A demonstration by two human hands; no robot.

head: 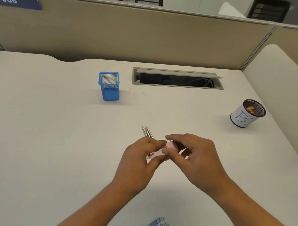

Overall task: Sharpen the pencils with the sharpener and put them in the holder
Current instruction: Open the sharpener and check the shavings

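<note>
Both my hands meet over the middle of the white desk (pixel 54 141). My left hand (pixel 141 158) and my right hand (pixel 193 154) each pinch a small pink sharpener (pixel 170 145) between fingertips and thumb. Two pencils (pixel 147 131) with pointed tips lie side by side just beyond my left hand, their lower ends hidden behind it. A blue mesh holder (pixel 109 86) stands upright at the far left of centre, with nothing seen inside it.
A round black mesh cup (pixel 247 113) wrapped in white paper, with shavings inside, stands at the right. An open cable tray (pixel 178 78) is set into the desk's back. A beige partition (pixel 132 32) rises behind. A cream chair back (pixel 283 90) is at right.
</note>
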